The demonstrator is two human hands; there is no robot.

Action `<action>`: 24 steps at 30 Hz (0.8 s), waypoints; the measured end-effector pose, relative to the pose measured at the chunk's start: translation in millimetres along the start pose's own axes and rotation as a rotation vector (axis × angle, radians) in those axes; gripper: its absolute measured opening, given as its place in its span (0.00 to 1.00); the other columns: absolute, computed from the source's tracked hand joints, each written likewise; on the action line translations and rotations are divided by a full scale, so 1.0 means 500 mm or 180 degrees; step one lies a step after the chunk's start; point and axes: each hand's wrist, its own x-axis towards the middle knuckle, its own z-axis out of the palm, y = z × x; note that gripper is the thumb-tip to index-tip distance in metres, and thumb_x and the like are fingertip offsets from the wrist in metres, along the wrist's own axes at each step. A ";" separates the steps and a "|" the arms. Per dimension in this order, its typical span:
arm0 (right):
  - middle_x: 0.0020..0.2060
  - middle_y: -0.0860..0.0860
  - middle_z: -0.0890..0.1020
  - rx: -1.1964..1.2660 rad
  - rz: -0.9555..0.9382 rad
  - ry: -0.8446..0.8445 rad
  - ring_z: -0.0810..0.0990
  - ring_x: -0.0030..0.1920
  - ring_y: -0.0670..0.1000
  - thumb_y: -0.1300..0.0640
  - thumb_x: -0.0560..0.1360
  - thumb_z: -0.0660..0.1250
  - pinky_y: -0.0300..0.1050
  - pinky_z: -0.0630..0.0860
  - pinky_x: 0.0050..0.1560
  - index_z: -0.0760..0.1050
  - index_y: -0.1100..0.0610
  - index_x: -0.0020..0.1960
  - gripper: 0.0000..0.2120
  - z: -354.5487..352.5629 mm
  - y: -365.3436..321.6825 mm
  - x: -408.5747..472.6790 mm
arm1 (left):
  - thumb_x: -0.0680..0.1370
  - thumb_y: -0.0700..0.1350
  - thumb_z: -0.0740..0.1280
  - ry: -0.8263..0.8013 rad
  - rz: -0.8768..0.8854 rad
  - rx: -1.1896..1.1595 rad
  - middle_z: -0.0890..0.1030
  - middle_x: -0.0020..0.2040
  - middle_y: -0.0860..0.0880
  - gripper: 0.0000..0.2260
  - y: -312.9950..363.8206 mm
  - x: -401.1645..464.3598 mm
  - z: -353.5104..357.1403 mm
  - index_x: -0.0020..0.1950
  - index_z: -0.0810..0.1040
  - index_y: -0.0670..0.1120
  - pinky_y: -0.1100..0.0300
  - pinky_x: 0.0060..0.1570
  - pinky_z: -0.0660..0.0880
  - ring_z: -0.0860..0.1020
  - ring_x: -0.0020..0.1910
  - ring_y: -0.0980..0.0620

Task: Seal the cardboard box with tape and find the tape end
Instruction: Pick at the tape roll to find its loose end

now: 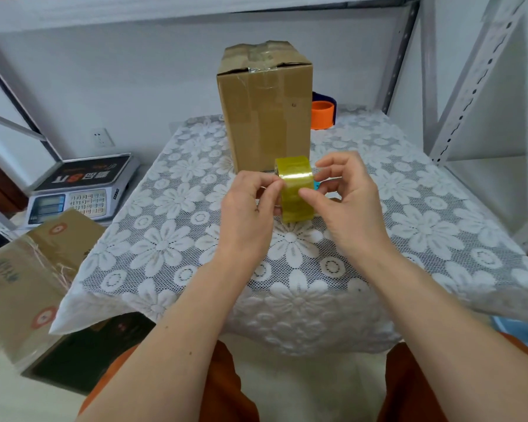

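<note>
A tall brown cardboard box (265, 111) stands upright at the far middle of the table, its top flaps closed with clear tape across them. In front of it, above the table, I hold a yellowish roll of tape (294, 190) on edge between both hands. My left hand (250, 208) grips the roll's left side, thumb on the outer face. My right hand (345, 196) holds the right side, with its thumb tip pressed on the tape surface and fingers curled behind. A bit of blue shows at the roll's right side.
The table (409, 239) wears a white lace floral cloth. An orange and blue tape dispenser (323, 114) sits behind the box. A digital scale (80, 190) and another cardboard box (28, 275) lie to the left. Metal shelving (470, 86) rises on the right.
</note>
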 end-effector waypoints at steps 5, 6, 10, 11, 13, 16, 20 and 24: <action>0.45 0.55 0.80 0.0025 0.0058 0.0011 0.77 0.43 0.50 0.63 0.71 0.71 0.57 0.79 0.47 0.77 0.53 0.41 0.06 0.000 0.003 0.003 | 0.79 0.45 0.63 -0.0016 0.0009 0.0054 0.78 0.48 0.47 0.05 -0.007 -0.001 -0.002 0.47 0.78 0.46 0.53 0.44 0.80 0.79 0.46 0.50; 0.45 0.55 0.80 0.0044 0.0072 0.0016 0.77 0.43 0.50 0.62 0.71 0.71 0.57 0.79 0.47 0.78 0.53 0.40 0.06 0.000 0.003 0.002 | 0.78 0.47 0.64 -0.0030 -0.0001 0.0015 0.79 0.48 0.48 0.05 -0.007 -0.003 -0.004 0.47 0.78 0.48 0.50 0.46 0.80 0.79 0.47 0.50; 0.42 0.53 0.80 0.0112 0.0122 -0.0077 0.77 0.42 0.48 0.60 0.72 0.71 0.51 0.79 0.47 0.78 0.51 0.40 0.05 0.000 0.002 0.003 | 0.74 0.43 0.70 -0.0077 0.0105 0.0031 0.80 0.47 0.48 0.04 0.000 -0.005 -0.011 0.45 0.77 0.49 0.49 0.44 0.80 0.79 0.44 0.53; 0.42 0.54 0.80 0.0129 0.0152 -0.0100 0.77 0.41 0.48 0.59 0.72 0.71 0.48 0.78 0.46 0.78 0.52 0.40 0.04 0.000 0.001 0.004 | 0.74 0.41 0.70 -0.0092 0.0093 0.0010 0.80 0.47 0.49 0.05 0.000 -0.003 -0.012 0.45 0.76 0.50 0.48 0.44 0.80 0.80 0.44 0.53; 0.44 0.57 0.81 0.0191 0.0228 -0.0122 0.77 0.40 0.48 0.59 0.73 0.70 0.42 0.78 0.42 0.78 0.55 0.41 0.03 0.001 0.001 0.004 | 0.75 0.40 0.69 -0.0140 0.0012 -0.0138 0.80 0.47 0.49 0.06 0.002 0.000 -0.015 0.43 0.77 0.51 0.46 0.43 0.81 0.80 0.46 0.49; 0.46 0.58 0.81 0.0218 0.0301 -0.0143 0.77 0.40 0.49 0.57 0.75 0.68 0.38 0.77 0.40 0.78 0.58 0.43 0.04 0.000 0.002 0.004 | 0.77 0.40 0.67 -0.0237 -0.0148 -0.0383 0.79 0.48 0.46 0.06 0.007 0.002 -0.020 0.46 0.78 0.51 0.49 0.41 0.82 0.81 0.47 0.42; 0.40 0.53 0.81 0.0261 0.0341 -0.0129 0.76 0.39 0.47 0.57 0.76 0.67 0.39 0.76 0.41 0.78 0.55 0.42 0.05 -0.002 0.001 0.004 | 0.77 0.39 0.67 -0.0403 -0.0234 -0.0544 0.76 0.43 0.47 0.10 0.013 0.003 -0.024 0.53 0.78 0.54 0.52 0.42 0.82 0.81 0.43 0.46; 0.37 0.49 0.80 0.0348 0.0373 -0.0163 0.76 0.38 0.46 0.57 0.76 0.67 0.37 0.76 0.39 0.77 0.54 0.41 0.06 -0.001 0.000 0.003 | 0.76 0.39 0.69 -0.0374 -0.0463 -0.0653 0.81 0.46 0.44 0.05 0.017 0.003 -0.024 0.45 0.80 0.50 0.52 0.43 0.82 0.82 0.45 0.45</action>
